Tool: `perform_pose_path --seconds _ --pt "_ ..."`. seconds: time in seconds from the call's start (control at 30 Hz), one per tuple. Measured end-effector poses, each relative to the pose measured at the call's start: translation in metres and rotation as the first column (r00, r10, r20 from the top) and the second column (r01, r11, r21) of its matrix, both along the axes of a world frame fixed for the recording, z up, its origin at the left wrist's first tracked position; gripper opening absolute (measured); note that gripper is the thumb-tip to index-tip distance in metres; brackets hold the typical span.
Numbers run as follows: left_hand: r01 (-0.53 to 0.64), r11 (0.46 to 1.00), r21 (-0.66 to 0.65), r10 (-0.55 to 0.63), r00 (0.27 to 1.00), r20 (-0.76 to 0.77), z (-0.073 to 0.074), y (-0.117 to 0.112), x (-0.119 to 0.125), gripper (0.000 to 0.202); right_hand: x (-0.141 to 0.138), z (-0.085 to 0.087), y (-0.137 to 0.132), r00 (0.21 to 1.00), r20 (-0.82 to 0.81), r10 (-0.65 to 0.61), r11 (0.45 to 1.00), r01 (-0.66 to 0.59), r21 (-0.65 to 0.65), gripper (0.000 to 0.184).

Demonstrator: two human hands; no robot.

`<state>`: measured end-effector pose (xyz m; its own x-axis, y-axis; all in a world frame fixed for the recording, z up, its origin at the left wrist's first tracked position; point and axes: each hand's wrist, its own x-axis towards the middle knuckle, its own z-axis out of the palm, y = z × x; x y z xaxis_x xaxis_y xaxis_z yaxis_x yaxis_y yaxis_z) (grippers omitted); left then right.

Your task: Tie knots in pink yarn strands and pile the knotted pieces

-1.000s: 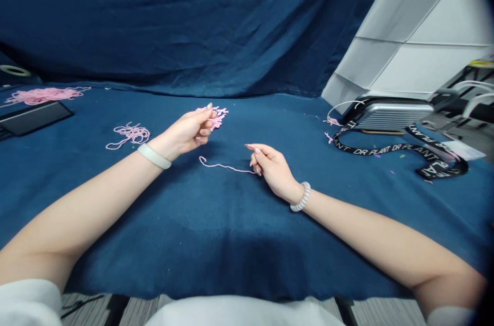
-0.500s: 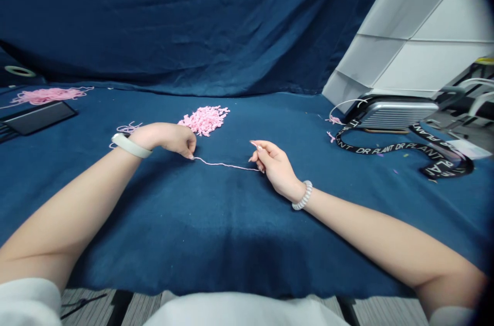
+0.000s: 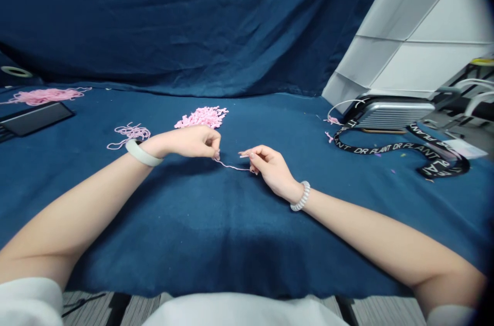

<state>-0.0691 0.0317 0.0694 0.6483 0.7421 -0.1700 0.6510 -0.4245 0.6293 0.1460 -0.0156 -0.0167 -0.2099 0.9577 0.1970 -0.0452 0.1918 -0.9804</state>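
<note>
While my left hand [image 3: 197, 142] pinches one end of a pink yarn strand [image 3: 233, 166], my right hand [image 3: 272, 169] grips the other, the strand taut between them, near a heap of short pink yarn pieces [image 3: 200, 118] on the blue-clothed tabletop [image 3: 247, 243].

Soft, diffuse light is falling from above, brightening the white panel [image 3: 420, 22] at the upper right. The left hand [image 3: 195, 142] and right hand [image 3: 272, 169] are casting soft, dark shadows onto the blue worktop [image 3: 231, 243] just below them. The wide lens is bending the worktop's near edge, the top right corner is darkening, and the centre is looking fairly sharp.
</note>
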Motion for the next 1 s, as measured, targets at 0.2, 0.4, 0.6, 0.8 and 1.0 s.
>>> perform_pose_path --seconds 0.2,0.4,0.6,0.8,1.0 --pt "0.103 0.987 -0.120 -0.091 0.991 0.102 0.000 -0.025 0.024 0.004 -0.002 0.003 -0.006 0.985 0.020 0.174 0.984 -0.174 0.041 0.020" --pt "0.055 0.970 -0.238 -0.029 0.993 0.112 -0.001 -0.026 0.026 0.004 -0.004 0.004 -0.010 0.954 -0.001 0.299 0.954 -0.299 -0.013 0.018" --pt "0.048 0.900 -0.434 0.124 0.924 0.360 -0.021 -0.020 0.031 0.013 -0.002 0.006 -0.010 0.967 0.072 0.245 0.970 -0.244 -0.020 0.019" --pt "0.133 0.706 -0.696 0.480 0.632 0.608 -0.062 -0.018 0.041 0.021 0.000 0.002 -0.005 0.988 -0.065 0.139 0.987 -0.143 -0.075 0.023" --pt "0.132 0.737 -0.663 0.526 0.504 0.685 -0.074 -0.025 0.045 0.030 0.000 -0.003 0.001 0.963 -0.207 0.170 0.968 -0.203 -0.149 0.021"
